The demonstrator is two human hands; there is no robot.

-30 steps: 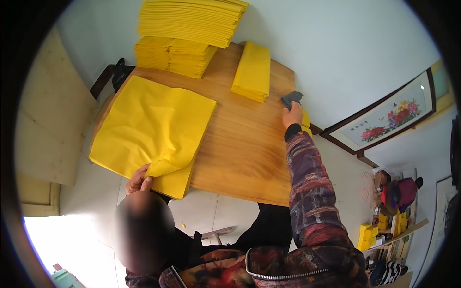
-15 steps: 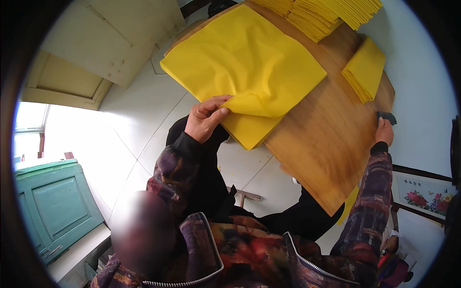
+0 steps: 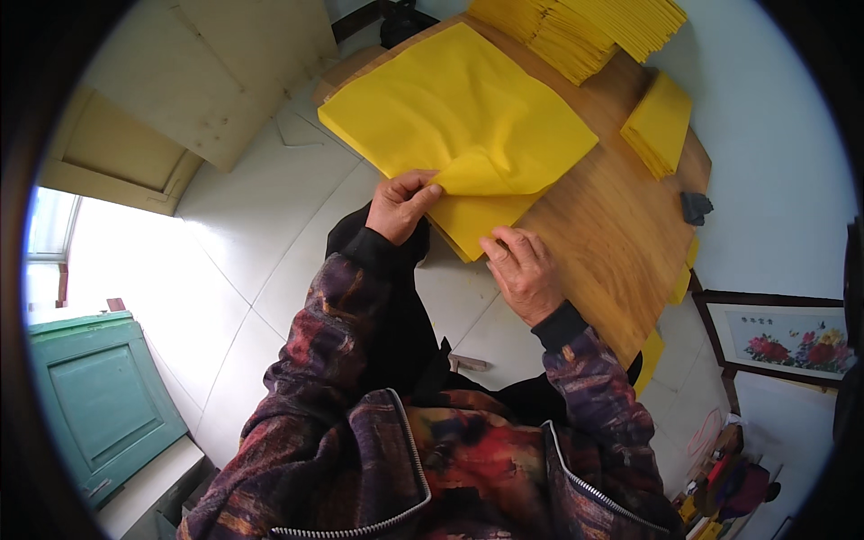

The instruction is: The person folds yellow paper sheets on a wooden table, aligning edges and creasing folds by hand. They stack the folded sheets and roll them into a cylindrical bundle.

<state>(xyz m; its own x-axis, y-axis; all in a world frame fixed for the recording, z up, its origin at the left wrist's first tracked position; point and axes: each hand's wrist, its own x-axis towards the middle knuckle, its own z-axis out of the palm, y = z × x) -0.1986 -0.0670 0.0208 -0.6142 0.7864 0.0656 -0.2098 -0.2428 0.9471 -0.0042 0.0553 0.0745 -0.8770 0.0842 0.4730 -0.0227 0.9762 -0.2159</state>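
Observation:
A stack of large yellow sheets (image 3: 450, 99), soft like cloth or thin felt, lies across the wooden table. My left hand (image 3: 400, 205) pinches the near left edge of the top sheet between thumb and fingers, and that sheet is lifted and folded back. Under it the stack's near corner (image 3: 468, 229) shows. Just right of this corner is my right hand (image 3: 525, 274), fingers loosely bent and apart, with nothing seen in them. A small dark grey lump (image 3: 696, 208), perhaps a cloth or sponge, rests at the table's right edge.
Folded yellow bundles (image 3: 576, 40) are piled at the far end of the wooden table (image 3: 594, 261), with a smaller folded yellow stack (image 3: 661, 126) at its right. A framed flower picture (image 3: 778, 337) leans by the right wall. A green cabinet door (image 3: 103, 400) stands at left.
My right hand has let go of the dark grey lump at the table's right edge and come left to the stack's near corner. My left hand still pinches the top sheet.

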